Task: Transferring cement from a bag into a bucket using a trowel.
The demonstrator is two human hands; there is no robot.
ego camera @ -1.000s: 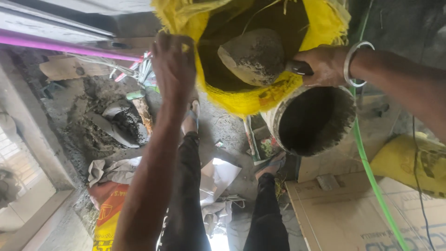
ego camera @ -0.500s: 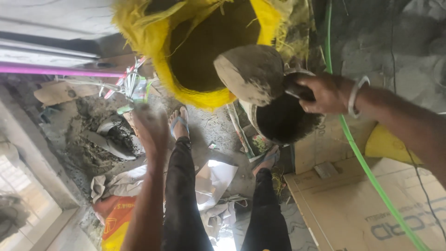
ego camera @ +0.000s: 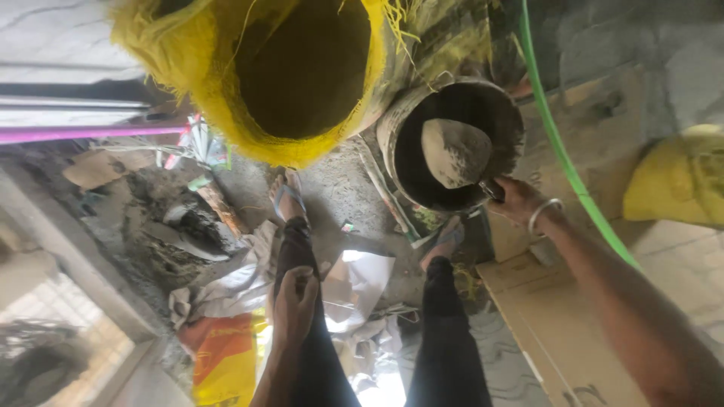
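My right hand [ego camera: 515,200], with a metal bangle on the wrist, grips the dark handle of a trowel [ego camera: 455,152] whose grey, cement-caked blade sits inside a round dark bucket [ego camera: 511,120]. An open yellow woven sack [ego camera: 302,143] stands just left of the bucket, its mouth dark inside. My left hand [ego camera: 295,299] rests on my left leg in black trousers, fingers loosely curled, holding nothing. My feet in sandals stand on the dusty ground below the sack and bucket.
A green hose [ego camera: 558,143] runs diagonally past the bucket on the right. Flat cardboard [ego camera: 558,332] lies at lower right, another yellow sack [ego camera: 679,181] at far right. Rubble, white paper and an orange bag [ego camera: 226,354] lie at left; a pink pipe [ego camera: 75,134] crosses upper left.
My right hand has carried the trowel from over the yellow sack down into the bucket. My left hand has let go of the sack's rim and dropped onto my leg.
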